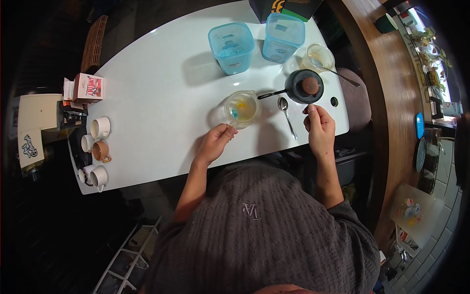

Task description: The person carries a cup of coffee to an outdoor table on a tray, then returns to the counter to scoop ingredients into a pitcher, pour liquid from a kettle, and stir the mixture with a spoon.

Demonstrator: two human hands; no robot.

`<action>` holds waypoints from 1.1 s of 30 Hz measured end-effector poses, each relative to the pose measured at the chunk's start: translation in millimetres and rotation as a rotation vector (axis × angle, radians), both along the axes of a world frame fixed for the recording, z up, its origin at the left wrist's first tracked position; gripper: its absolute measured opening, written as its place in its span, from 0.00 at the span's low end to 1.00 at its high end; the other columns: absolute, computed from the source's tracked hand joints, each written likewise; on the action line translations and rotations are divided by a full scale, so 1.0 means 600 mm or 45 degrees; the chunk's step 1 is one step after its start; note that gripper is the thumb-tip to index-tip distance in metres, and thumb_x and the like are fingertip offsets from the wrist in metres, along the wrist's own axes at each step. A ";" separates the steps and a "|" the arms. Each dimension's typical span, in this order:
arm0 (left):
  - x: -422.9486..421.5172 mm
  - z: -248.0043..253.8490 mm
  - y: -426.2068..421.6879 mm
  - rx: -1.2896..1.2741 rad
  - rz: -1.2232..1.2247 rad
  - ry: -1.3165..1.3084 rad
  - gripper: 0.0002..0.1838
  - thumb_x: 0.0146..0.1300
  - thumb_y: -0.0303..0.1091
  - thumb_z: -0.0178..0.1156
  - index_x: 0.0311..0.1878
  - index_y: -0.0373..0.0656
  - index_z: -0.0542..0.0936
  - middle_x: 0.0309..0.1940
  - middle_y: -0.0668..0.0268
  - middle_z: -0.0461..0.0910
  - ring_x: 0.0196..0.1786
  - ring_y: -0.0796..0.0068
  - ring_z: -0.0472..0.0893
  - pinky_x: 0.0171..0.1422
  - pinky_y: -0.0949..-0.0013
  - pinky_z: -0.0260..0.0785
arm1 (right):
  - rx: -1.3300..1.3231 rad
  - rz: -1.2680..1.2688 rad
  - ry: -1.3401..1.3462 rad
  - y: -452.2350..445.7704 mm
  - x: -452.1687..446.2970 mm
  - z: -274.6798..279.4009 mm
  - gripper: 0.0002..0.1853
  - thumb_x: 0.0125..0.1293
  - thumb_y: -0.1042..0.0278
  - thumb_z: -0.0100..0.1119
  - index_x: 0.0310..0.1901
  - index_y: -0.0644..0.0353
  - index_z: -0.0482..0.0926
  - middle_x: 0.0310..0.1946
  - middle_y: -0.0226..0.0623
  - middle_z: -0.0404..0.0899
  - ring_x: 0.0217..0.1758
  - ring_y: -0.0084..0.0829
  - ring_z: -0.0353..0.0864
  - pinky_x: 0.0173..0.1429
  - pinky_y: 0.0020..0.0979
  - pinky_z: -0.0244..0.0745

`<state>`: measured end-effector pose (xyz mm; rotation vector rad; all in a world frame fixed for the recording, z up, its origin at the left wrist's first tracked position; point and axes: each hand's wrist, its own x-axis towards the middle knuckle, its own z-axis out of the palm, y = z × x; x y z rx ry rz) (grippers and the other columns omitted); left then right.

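Observation:
My left hand [215, 142] is closed on the handle of a clear glass jug [243, 93]. Inside the jug are yellow and blue patches. My right hand [320, 125] is pinched at the near edge of a round black vessel [293, 88] with a brown ball-shaped piece on top. A small dark part shows at those fingertips, but I cannot make out what it is. From the vessel a black handle [272, 94] points left towards the jug. Between my hands lies a metal spoon [288, 120].
Two blue translucent tubs [235, 66] [280, 51] stand at the back. A glass jar [320, 55] with a spoon [346, 79] across it is at the far right. Several cups [100, 126] and a red-and-white box [89, 87] sit on the left. The white table [161, 98] has a curved edge.

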<state>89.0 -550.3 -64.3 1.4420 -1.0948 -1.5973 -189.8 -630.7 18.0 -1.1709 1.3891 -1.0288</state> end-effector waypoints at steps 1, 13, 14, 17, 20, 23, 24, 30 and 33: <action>0.000 -0.001 -0.001 -0.008 -0.009 -0.009 0.23 0.75 0.51 0.51 0.45 0.38 0.82 0.36 0.71 0.79 0.40 0.82 0.73 0.48 0.76 0.66 | 0.015 0.013 0.030 0.001 0.001 0.000 0.17 0.74 0.61 0.53 0.38 0.70 0.79 0.20 0.24 0.70 0.24 0.14 0.64 0.28 0.21 0.59; 0.010 0.004 -0.010 -0.062 -0.037 -0.148 0.23 0.74 0.52 0.51 0.41 0.39 0.81 0.34 0.71 0.78 0.40 0.81 0.73 0.50 0.75 0.67 | -0.144 0.074 0.343 0.003 0.035 0.018 0.16 0.74 0.63 0.53 0.39 0.71 0.79 0.23 0.24 0.70 0.26 0.14 0.64 0.31 0.20 0.60; 0.012 0.003 -0.010 -0.073 -0.051 -0.165 0.23 0.74 0.52 0.51 0.41 0.39 0.80 0.34 0.71 0.77 0.39 0.81 0.73 0.49 0.75 0.67 | -0.146 0.075 0.344 0.002 0.036 0.018 0.16 0.74 0.63 0.53 0.39 0.71 0.79 0.23 0.24 0.70 0.26 0.14 0.64 0.31 0.20 0.60; 0.016 0.002 -0.010 -0.024 -0.048 -0.092 0.23 0.75 0.52 0.50 0.40 0.39 0.80 0.33 0.71 0.77 0.39 0.82 0.72 0.48 0.75 0.66 | -0.183 0.058 0.391 -0.002 0.038 0.016 0.15 0.71 0.65 0.56 0.43 0.72 0.81 0.21 0.32 0.78 0.24 0.16 0.70 0.29 0.23 0.67; 0.014 0.016 -0.010 -0.008 -0.040 -0.014 0.23 0.75 0.51 0.50 0.40 0.39 0.80 0.33 0.72 0.77 0.38 0.82 0.72 0.47 0.75 0.66 | -0.241 0.058 0.395 -0.004 0.042 0.015 0.15 0.71 0.65 0.57 0.42 0.72 0.81 0.21 0.34 0.79 0.23 0.16 0.71 0.29 0.23 0.67; 0.015 0.011 -0.009 -0.020 -0.049 -0.042 0.23 0.75 0.51 0.50 0.40 0.39 0.81 0.32 0.72 0.76 0.37 0.83 0.71 0.46 0.76 0.65 | -0.245 0.062 0.438 -0.005 0.045 0.021 0.14 0.71 0.65 0.57 0.42 0.73 0.81 0.21 0.36 0.79 0.23 0.17 0.71 0.29 0.23 0.67; 0.014 0.011 -0.008 -0.019 -0.048 -0.040 0.23 0.75 0.51 0.50 0.40 0.39 0.81 0.32 0.72 0.76 0.37 0.83 0.71 0.46 0.76 0.65 | -0.244 0.068 0.436 -0.005 0.045 0.022 0.14 0.71 0.65 0.57 0.42 0.73 0.81 0.21 0.36 0.79 0.23 0.17 0.72 0.29 0.24 0.67; 0.008 0.015 -0.012 0.059 -0.092 -0.016 0.23 0.76 0.51 0.48 0.42 0.39 0.81 0.32 0.73 0.76 0.37 0.84 0.71 0.45 0.78 0.65 | -0.249 0.090 0.428 -0.005 0.045 0.022 0.14 0.71 0.65 0.57 0.41 0.72 0.81 0.21 0.36 0.79 0.24 0.16 0.72 0.30 0.23 0.67; 0.002 -0.002 -0.015 0.031 -0.101 0.073 0.24 0.73 0.53 0.52 0.43 0.36 0.80 0.35 0.71 0.78 0.39 0.82 0.72 0.48 0.74 0.67 | -0.244 0.091 0.411 -0.002 0.048 0.023 0.15 0.71 0.65 0.58 0.41 0.72 0.81 0.21 0.35 0.79 0.24 0.16 0.71 0.30 0.23 0.67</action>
